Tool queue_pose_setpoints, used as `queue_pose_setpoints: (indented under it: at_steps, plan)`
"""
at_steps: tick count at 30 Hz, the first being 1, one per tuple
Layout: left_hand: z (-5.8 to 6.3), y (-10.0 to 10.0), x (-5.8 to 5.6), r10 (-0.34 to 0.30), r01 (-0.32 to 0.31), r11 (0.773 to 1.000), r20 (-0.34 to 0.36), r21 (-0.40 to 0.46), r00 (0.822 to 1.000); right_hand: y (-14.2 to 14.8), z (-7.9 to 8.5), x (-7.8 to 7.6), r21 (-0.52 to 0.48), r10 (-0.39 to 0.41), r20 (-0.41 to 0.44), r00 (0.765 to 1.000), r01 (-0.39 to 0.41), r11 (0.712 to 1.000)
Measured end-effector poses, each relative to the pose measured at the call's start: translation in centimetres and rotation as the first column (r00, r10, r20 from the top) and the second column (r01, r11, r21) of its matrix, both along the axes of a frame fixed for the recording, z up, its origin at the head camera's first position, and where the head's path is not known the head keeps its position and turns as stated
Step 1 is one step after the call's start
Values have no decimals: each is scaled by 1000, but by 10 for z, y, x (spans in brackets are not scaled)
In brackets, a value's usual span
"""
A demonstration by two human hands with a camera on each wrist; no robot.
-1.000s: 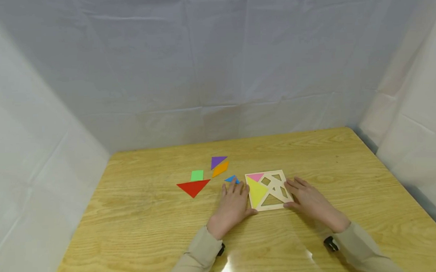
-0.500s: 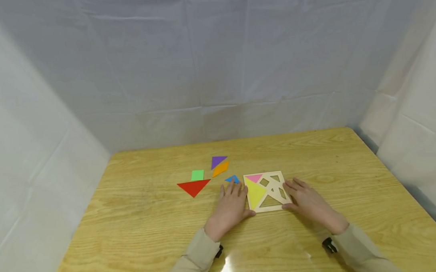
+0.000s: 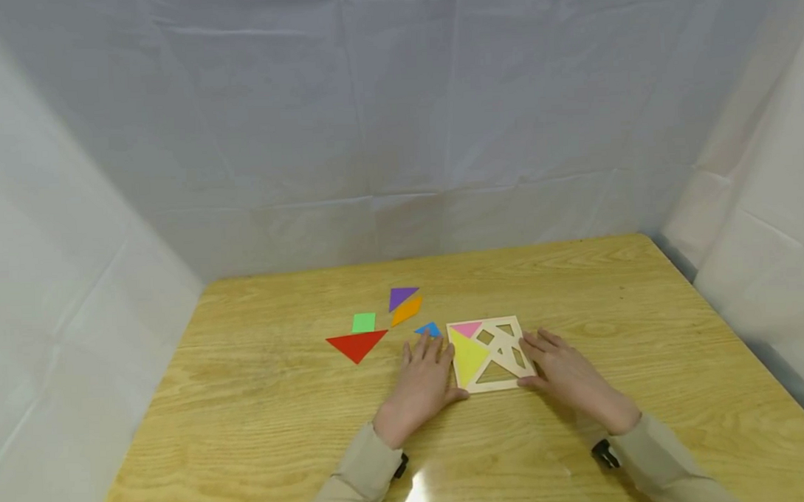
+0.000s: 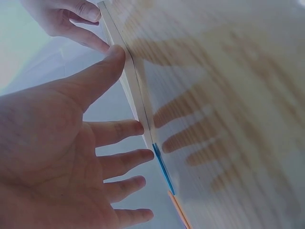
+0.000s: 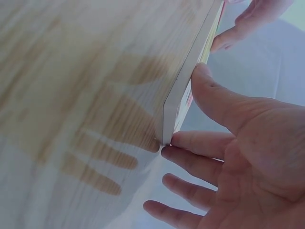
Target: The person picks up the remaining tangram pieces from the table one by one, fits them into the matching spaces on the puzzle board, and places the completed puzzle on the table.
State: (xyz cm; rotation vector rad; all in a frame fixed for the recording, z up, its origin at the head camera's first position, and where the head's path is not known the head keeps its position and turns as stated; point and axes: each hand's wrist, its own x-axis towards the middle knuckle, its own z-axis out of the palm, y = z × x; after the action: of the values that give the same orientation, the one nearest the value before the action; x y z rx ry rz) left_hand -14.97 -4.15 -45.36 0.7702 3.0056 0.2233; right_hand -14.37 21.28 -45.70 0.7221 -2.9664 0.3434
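Note:
A wooden tangram tray (image 3: 496, 386) lies on the table between the two hands, with a yellow triangle (image 3: 468, 357) and a pink triangle (image 3: 467, 328) set in its recesses. The left hand (image 3: 416, 387) touches its left side, thumb at the near corner and fingers spread fairly straight. Along the right side rests the right hand (image 3: 569, 378), its thumb near the front corner. Both wrist views show thumbs and index fingers at the tray's edge (image 4: 136, 98). A blue triangle (image 3: 429, 329) lies just beyond the left fingertips, partly covered by them.
Left of the tray lie a red triangle (image 3: 357, 346), a green square (image 3: 364, 323), an orange parallelogram (image 3: 407, 310) and a purple triangle (image 3: 401, 297). The wooden table (image 3: 261, 418) is enclosed by pale cloth walls (image 3: 397, 118) at the back and sides.
The tray has slid slightly to the left, with both hands moving along with it. The loose coloured pieces stay in about the same places.

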Motion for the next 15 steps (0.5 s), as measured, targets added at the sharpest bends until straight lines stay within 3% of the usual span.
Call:
queue_pose_setpoints:
  at_steps: [15]
  plan:
    - [2, -3, 2, 1, -1, 1000, 7, 9, 1000, -5, 3, 3, 2, -1, -3, 1000, 1, 1000]
